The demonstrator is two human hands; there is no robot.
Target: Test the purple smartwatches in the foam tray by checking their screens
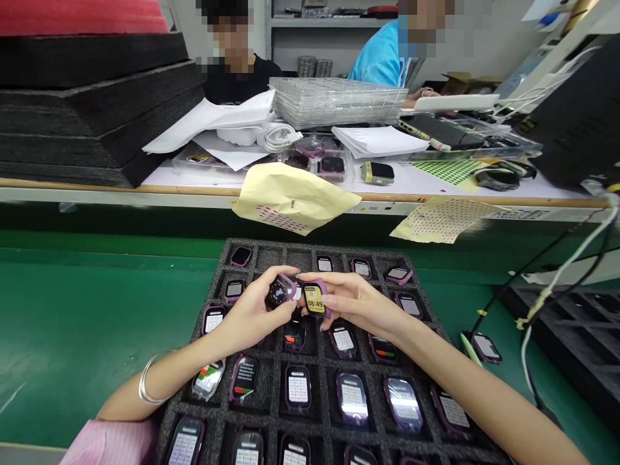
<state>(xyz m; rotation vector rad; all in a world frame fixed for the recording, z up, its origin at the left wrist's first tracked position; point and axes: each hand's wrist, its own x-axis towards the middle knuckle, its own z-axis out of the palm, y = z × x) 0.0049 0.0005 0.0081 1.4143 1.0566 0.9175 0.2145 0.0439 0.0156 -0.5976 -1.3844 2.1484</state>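
Observation:
My left hand [264, 303] grips a purple-cased smartwatch [279, 292] with a dark, lit screen between thumb and fingers. Close beside it, my right hand [351, 298] holds a second purple smartwatch [314, 298], whose yellow screen reads 08:49. Both watches are held above a black foam tray [261, 255] divided into square compartments. Many compartments carry more watches without straps, such as one [297, 389] with a white listing on its screen and one [245, 378] showing dark text. My hands and forearms cover part of the tray's middle.
Stacked black foam trays [87, 103] rise at the left of the raised shelf. Yellow sticker sheets [290, 194] hang over its edge. Clear plastic trays [334, 100] stand behind. Cables [557, 290] dangle at right near a lone watch [487, 347]. Two people sit opposite.

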